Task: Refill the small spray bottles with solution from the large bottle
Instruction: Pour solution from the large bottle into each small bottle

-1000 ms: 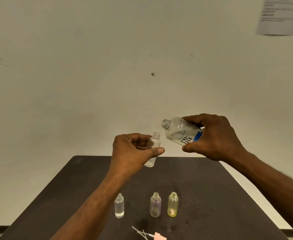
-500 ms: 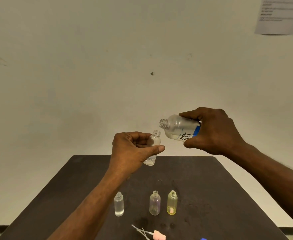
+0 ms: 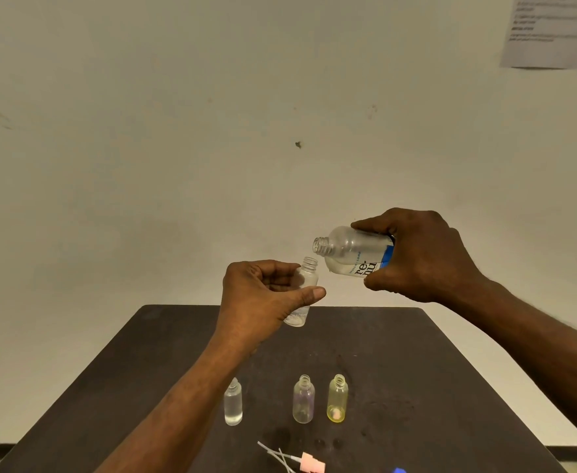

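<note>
Dark table (image 3: 416, 353) carries three uncapped small bottles (image 3: 303, 399) near its front edge. Right hand (image 3: 423, 257), grip wrapped round the large bottle (image 3: 351, 250), holds it tipped near horizontal, long axis pointing left, mouth just above and right of the small bottle (image 3: 305, 285). Left hand (image 3: 263, 298) pinches that bottle roughly upright, mouth open. Mouths near, not touching; pour judged imminent.
</note>
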